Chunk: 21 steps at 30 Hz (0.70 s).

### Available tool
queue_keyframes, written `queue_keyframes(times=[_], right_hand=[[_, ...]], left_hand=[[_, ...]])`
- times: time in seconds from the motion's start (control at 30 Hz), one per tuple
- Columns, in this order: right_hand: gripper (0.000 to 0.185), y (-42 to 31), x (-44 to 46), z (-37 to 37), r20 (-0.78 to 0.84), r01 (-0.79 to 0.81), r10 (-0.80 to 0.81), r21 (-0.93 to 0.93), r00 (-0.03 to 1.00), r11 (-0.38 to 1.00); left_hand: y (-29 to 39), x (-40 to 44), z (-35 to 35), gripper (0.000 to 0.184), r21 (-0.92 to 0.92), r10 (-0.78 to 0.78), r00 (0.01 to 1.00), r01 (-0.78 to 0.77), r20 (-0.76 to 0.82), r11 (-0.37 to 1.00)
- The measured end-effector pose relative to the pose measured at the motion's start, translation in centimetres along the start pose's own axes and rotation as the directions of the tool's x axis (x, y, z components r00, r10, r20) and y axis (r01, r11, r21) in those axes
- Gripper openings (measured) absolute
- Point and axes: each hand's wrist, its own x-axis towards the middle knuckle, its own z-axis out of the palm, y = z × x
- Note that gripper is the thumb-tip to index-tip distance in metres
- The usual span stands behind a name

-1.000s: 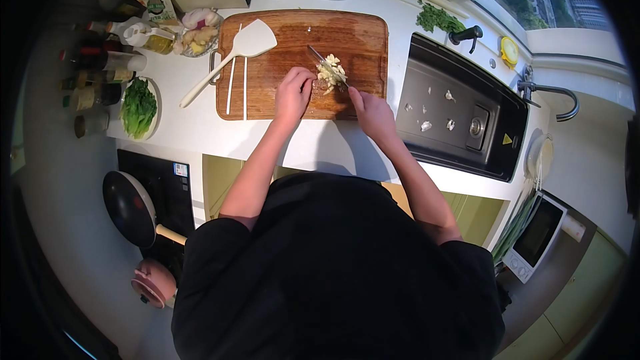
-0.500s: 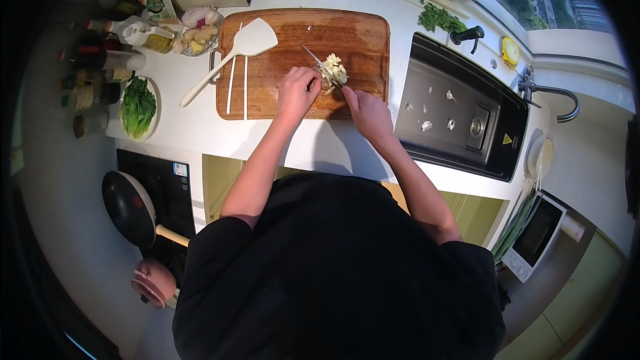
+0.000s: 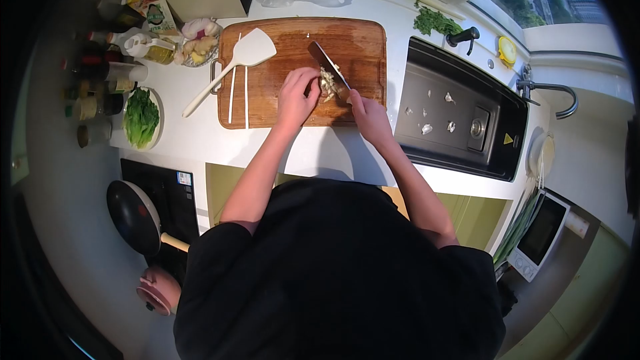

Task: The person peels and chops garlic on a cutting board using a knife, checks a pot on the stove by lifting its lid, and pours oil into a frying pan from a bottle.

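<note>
Chopped garlic [image 3: 328, 87] lies in a small pile on the wooden cutting board [image 3: 360, 40]. My right hand [image 3: 371, 119] is closed around the handle of a kitchen knife [image 3: 327, 62]. The blade slants up and to the left across the board, beside the pile, with a few pale bits on its far side. My left hand [image 3: 297, 99] rests at the left edge of the garlic, its fingers curved and its thumb apart from them. Left of it, a white spatula [image 3: 253, 48] and a pair of white chopsticks [image 3: 246, 97] lie on the board.
To the right is a dark sink [image 3: 433, 87] with scraps of garlic skin inside. Leafy greens [image 3: 141, 119] on a plate, bottles [image 3: 152, 50] and a bowl of ginger and garlic [image 3: 200, 45] stand left. A wok [image 3: 133, 217] and pink pot [image 3: 159, 290] sit lower left.
My right hand has swung the knife so that its blade shows broadside along the right of the garlic. My left hand's fingers have parted slightly beside the pile.
</note>
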Motion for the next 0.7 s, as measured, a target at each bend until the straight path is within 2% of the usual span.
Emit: queue_keyframes(times=[0.1, 0.2, 0.23, 0.27, 0.37, 0.4, 0.5, 0.53, 0.63, 0.7], right_hand=[[0.07, 0.9, 0.2, 0.0, 0.023, -0.035, 0.032, 0.155, 0.999, 0.987], [0.069, 0.4, 0.1, -0.8, 0.157, -0.209, 0.156, 0.426, 0.975, 0.88], [0.068, 0.7, 0.2, -0.9, 0.173, -0.227, 0.167, 0.434, 0.971, 0.872], [0.066, 1.1, 0.5, -0.8, 0.186, -0.245, 0.178, 0.449, 0.966, 0.86], [0.064, 1.3, 0.9, -0.6, 0.228, -0.287, 0.197, 0.488, 0.954, 0.824], [0.064, 1.2, 0.9, -0.5, 0.248, -0.301, 0.2, 0.494, 0.948, 0.815], [0.068, 0.2, 0.7, -1.8, 0.3, -0.363, 0.237, 0.496, 0.924, 0.789], [0.068, 0.6, 0.7, -2.0, 0.333, -0.384, 0.232, 0.525, 0.914, 0.76], [0.067, 1.5, 1.5, -2.5, 0.396, -0.429, 0.215, 0.601, 0.893, 0.674], [0.067, 1.8, 1.9, -2.1, 0.414, -0.442, 0.206, 0.628, 0.887, 0.64]], left_hand=[[1.4, 1.5, -0.2, 0.015, -0.018, 0.099, 0.981, -0.097, 0.168, 0.995], [-0.3, 1.7, -0.3, 0.017, -0.012, 0.167, 0.921, -0.174, 0.352, 0.985], [-0.5, 1.7, -0.6, 0.017, -0.014, 0.187, 0.889, -0.2, 0.419, 0.98], [-0.7, 1.5, -1.0, 0.017, 0.005, 0.154, 0.912, -0.169, 0.381, 0.986], [1.1, 1.9, -1.2, 0.016, -0.051, 0.285, 0.904, -0.284, 0.318, 0.958], [1.9, 2.2, -0.9, 0.016, -0.106, 0.34, 0.868, -0.324, 0.363, 0.94], [0.2, 2.3, -0.9, 0.017, -0.051, 0.361, 0.767, -0.396, 0.531, 0.917], [-0.4, 2.4, -1.3, 0.018, 0.023, 0.311, 0.758, -0.395, 0.573, 0.918], [-0.8, 1.9, -2.4, 0.019, 0.009, 0.302, 0.8, -0.358, 0.518, 0.934], [0.3, 2.0, -1.7, 0.019, -0.047, 0.359, 0.764, -0.398, 0.536, 0.916]])
